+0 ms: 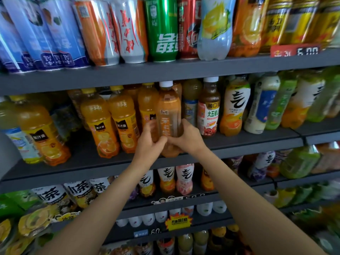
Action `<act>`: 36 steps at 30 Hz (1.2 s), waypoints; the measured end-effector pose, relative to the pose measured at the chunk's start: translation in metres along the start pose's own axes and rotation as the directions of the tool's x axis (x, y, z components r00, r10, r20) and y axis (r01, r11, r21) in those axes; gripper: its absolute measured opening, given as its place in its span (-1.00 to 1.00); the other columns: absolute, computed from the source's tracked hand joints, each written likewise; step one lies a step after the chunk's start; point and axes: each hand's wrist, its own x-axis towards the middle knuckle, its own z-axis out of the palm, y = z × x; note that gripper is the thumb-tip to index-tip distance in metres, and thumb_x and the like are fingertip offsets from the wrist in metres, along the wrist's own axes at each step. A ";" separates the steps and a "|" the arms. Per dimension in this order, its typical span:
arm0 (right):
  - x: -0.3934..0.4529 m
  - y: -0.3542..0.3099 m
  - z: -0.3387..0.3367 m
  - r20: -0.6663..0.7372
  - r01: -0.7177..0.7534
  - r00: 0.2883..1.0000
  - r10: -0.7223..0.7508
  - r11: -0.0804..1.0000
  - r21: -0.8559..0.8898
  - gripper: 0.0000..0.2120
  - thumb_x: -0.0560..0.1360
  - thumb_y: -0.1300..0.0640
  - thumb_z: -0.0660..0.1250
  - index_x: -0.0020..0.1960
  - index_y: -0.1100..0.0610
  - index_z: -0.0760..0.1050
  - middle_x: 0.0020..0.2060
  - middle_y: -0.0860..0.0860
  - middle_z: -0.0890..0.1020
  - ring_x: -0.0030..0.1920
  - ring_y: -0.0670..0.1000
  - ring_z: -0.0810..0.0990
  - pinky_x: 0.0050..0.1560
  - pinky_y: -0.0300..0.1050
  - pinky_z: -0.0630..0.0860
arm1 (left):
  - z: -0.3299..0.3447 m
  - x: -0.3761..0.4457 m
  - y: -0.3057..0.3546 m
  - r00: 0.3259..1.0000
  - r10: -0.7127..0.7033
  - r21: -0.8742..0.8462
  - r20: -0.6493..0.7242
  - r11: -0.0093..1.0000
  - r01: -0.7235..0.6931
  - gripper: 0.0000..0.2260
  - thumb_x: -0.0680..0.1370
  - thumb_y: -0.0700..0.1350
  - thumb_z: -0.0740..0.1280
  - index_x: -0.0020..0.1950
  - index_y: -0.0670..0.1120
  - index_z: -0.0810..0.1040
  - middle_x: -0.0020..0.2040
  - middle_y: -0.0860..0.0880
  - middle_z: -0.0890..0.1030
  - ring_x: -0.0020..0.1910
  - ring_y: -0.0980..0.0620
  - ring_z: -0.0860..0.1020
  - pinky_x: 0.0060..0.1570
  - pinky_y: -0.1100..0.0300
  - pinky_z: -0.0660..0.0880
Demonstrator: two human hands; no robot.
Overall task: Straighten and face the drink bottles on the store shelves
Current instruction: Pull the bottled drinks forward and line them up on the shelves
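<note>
Amber liquid fills the clear bottle (169, 115) that we hold at the front edge of the middle shelf (239, 140), between the orange juice bottles (110, 122) to its left and a red-labelled brown bottle (209, 109) to its right. Its long axis stands close to vertical, white cap up just under the shelf above, base down at the shelf lip behind our hands; whether the base touches the shelf cannot be told. The orange printed label faces us. Our left hand (150, 139) curls round the lower left side of the bottle, fingers wrapped against the body. Our right hand (187, 138) grips the lower right side, thumb across the front and fingers round the far side; the two hands meet at the front near the base. Both forearms are bare and reach up from the lower edge of the view. The shelving is dark grey metal in stacked tiers. The top tier carries cans, including a green can (161, 28), and a red price tag (295, 50) at its right edge. Lower tiers carry white-labelled tea bottles (166, 178) and a yellow promotional tag (178, 222) on a shelf lip. The outer parts of the view are blurred.
</note>
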 end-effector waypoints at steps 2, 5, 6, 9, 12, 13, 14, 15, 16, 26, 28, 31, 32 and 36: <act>-0.006 0.005 -0.014 0.076 0.036 0.996 -0.039 0.999 0.041 -0.37 0.31 -0.07 0.53 0.25 0.16 0.39 0.10 0.02 0.58 0.11 -0.02 0.54 -0.01 -0.25 0.47 | -0.001 0.004 0.011 0.998 -0.011 -0.158 0.055 0.987 0.019 -0.64 0.54 -0.24 0.30 0.29 0.00 0.34 0.13 0.13 0.50 0.19 0.14 0.45 0.09 0.37 0.39; -0.015 0.011 -0.039 0.164 0.090 0.982 -0.097 0.995 0.050 -0.37 0.28 0.02 0.56 0.25 0.13 0.39 0.07 -0.03 0.58 -0.05 -0.11 0.57 -0.19 -0.42 0.49 | 0.011 0.006 0.028 0.986 0.104 -0.092 0.126 0.991 -0.093 -0.58 0.48 -0.18 0.40 0.29 -0.05 0.34 0.08 0.12 0.51 0.10 0.18 0.49 0.02 0.45 0.40; -0.018 0.013 -0.049 0.191 0.098 0.976 -0.107 0.994 0.051 -0.38 0.29 0.06 0.56 0.26 0.13 0.39 0.05 -0.03 0.59 -0.15 -0.16 0.56 -0.27 -0.44 0.48 | 0.018 0.005 0.034 0.982 0.131 -0.073 0.137 0.990 -0.121 -0.54 0.45 -0.16 0.43 0.29 -0.06 0.34 0.05 0.15 0.50 0.06 0.22 0.49 -0.02 0.50 0.40; -0.027 0.024 -0.088 0.280 0.071 0.957 -0.079 0.997 0.039 -0.45 0.31 0.11 0.55 0.21 0.09 0.39 -0.08 -0.07 0.61 -0.32 -0.17 0.59 -0.39 -0.34 0.52 | 0.044 0.004 0.052 0.980 0.168 -0.059 0.108 0.985 -0.162 -0.51 0.39 -0.12 0.51 0.24 -0.02 0.37 0.04 0.14 0.51 0.05 0.16 0.50 -0.01 0.46 0.40; -0.036 0.041 -0.135 0.309 0.052 0.949 -0.061 0.998 0.037 -0.53 0.32 0.13 0.54 0.14 0.06 0.41 -0.24 -0.08 0.62 -0.37 -0.08 0.62 -0.39 -0.13 0.57 | 0.084 0.005 0.078 0.982 0.186 -0.050 0.041 0.982 -0.184 -0.51 0.29 0.03 0.55 0.10 0.06 0.39 0.02 0.08 0.56 0.01 0.15 0.52 -0.05 0.39 0.43; -0.040 0.049 -0.152 0.295 0.049 0.954 -0.059 0.998 0.041 -0.53 0.33 0.13 0.54 0.15 0.05 0.40 -0.26 -0.10 0.61 -0.38 -0.09 0.62 -0.37 -0.09 0.58 | 0.103 0.004 0.090 0.985 0.172 -0.061 0.024 0.984 -0.170 -0.52 0.29 0.00 0.56 0.08 0.05 0.39 0.03 0.05 0.56 0.00 0.15 0.53 -0.05 0.39 0.44; -0.046 0.058 -0.169 0.278 0.041 0.959 -0.052 0.998 0.044 -0.50 0.34 0.13 0.53 0.19 0.06 0.39 -0.23 -0.06 0.63 -0.33 -0.07 0.63 -0.31 -0.04 0.59 | 0.125 0.004 0.101 0.989 0.149 -0.079 0.010 0.986 -0.148 -0.53 0.30 -0.03 0.56 0.08 0.03 0.39 0.04 0.02 0.56 0.00 0.12 0.53 -0.03 0.35 0.46; -0.053 0.070 -0.188 0.263 0.030 0.964 -0.038 0.999 0.036 -0.44 0.35 0.10 0.52 0.27 0.09 0.36 -0.12 0.00 0.64 -0.23 -0.02 0.66 -0.24 -0.02 0.60 | 0.149 0.003 0.112 0.993 0.116 -0.094 -0.002 0.989 -0.115 -0.52 0.31 -0.04 0.56 0.09 0.01 0.39 0.05 0.00 0.57 0.02 0.08 0.54 0.02 0.27 0.47; -0.061 0.085 -0.207 0.249 0.019 0.968 -0.021 1.000 0.011 -0.36 0.36 0.07 0.51 0.35 0.11 0.31 0.01 0.04 0.62 -0.10 0.02 0.65 -0.16 -0.02 0.61 | 0.174 0.001 0.124 0.996 0.086 -0.102 -0.014 0.991 -0.087 -0.51 0.31 -0.04 0.56 0.10 0.00 0.38 0.07 -0.01 0.57 0.05 0.04 0.54 0.05 0.19 0.48; -0.134 0.246 -0.419 -0.066 -0.133 0.990 0.122 0.975 -0.180 -0.46 0.43 0.11 0.44 0.33 0.13 0.31 0.06 0.03 0.58 -0.01 0.04 0.59 -0.11 -0.09 0.55 | 0.443 -0.035 0.245 0.983 0.056 -0.112 0.173 0.993 -0.037 -0.25 0.12 0.24 0.52 0.18 -0.03 0.36 0.14 -0.02 0.53 0.15 -0.03 0.50 0.16 0.02 0.46; -0.143 0.272 -0.446 -0.174 -0.161 0.976 0.134 0.976 -0.149 -0.49 0.43 0.10 0.44 0.29 0.15 0.31 -0.05 -0.01 0.56 -0.10 0.00 0.56 -0.18 -0.15 0.50 | 0.477 -0.033 0.266 0.960 0.102 -0.096 0.263 0.992 -0.079 -0.37 0.23 0.14 0.57 0.15 0.00 0.35 0.12 0.02 0.51 0.13 0.03 0.49 0.13 0.11 0.44; -0.149 0.312 -0.475 -0.292 -0.180 0.946 0.140 0.977 -0.117 -0.51 0.40 0.06 0.47 0.20 0.15 0.32 -0.11 -0.03 0.55 -0.17 -0.04 0.54 -0.23 -0.16 0.49 | 0.509 -0.024 0.281 0.864 0.166 -0.082 0.474 0.986 -0.145 -0.54 0.37 0.04 0.51 0.15 0.03 0.37 0.11 0.07 0.51 0.10 0.12 0.47 0.10 0.22 0.43; -0.149 0.324 -0.483 -0.314 -0.196 0.938 0.147 0.972 -0.131 -0.51 0.39 0.04 0.48 0.17 0.15 0.32 -0.12 -0.02 0.56 -0.16 -0.02 0.56 -0.23 -0.15 0.49 | 0.516 -0.016 0.280 0.841 0.178 -0.085 0.511 0.984 -0.157 -0.59 0.40 0.02 0.48 0.15 0.03 0.39 0.11 0.07 0.51 0.10 0.13 0.47 0.08 0.27 0.43; -0.124 0.360 -0.508 -0.370 -0.240 0.916 0.156 0.952 -0.193 -0.49 0.35 -0.01 0.51 0.12 0.15 0.31 -0.06 0.07 0.60 -0.05 0.11 0.58 -0.20 -0.09 0.42 | 0.537 0.030 0.260 0.958 0.102 -0.045 0.267 0.995 -0.094 -0.69 0.49 -0.11 0.40 0.19 -0.13 0.44 0.07 -0.01 0.50 0.05 0.08 0.48 -0.10 0.40 0.35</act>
